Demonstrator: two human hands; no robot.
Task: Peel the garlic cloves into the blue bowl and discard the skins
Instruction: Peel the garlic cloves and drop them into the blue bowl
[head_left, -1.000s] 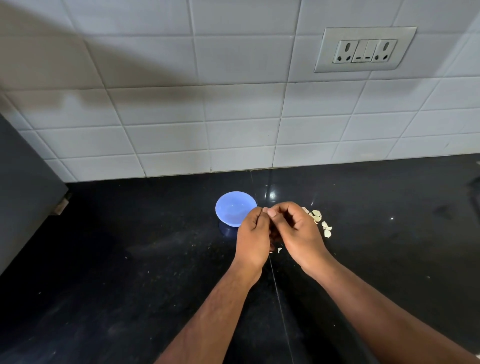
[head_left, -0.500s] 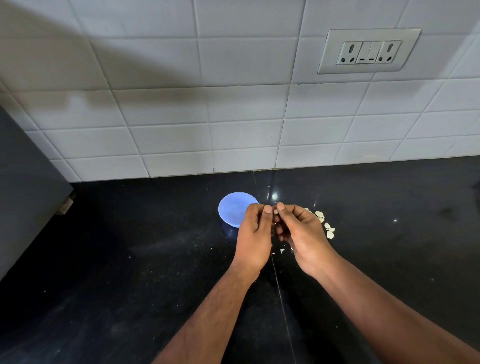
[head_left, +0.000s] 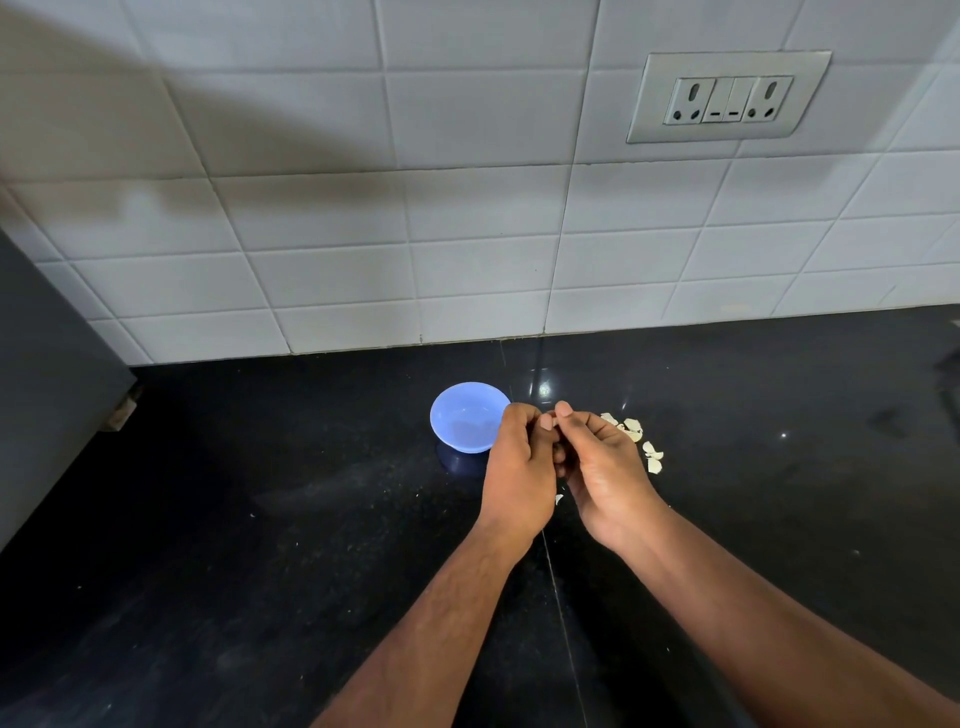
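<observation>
The left hand (head_left: 519, 467) and right hand (head_left: 602, 467) are held together just right of the bowl (head_left: 467, 415) on the desk (head_left: 260, 519), fingers curled; the clove pinched between them is hidden. Skins (head_left: 641, 441) lie further right.

Dim, cool light. A broad shadow crosses the tiles (head_left: 311, 156) left of the socket (head_left: 727, 98). A glare spot on the glossy counter (head_left: 544, 388). Edges bow; focus sharp.
</observation>
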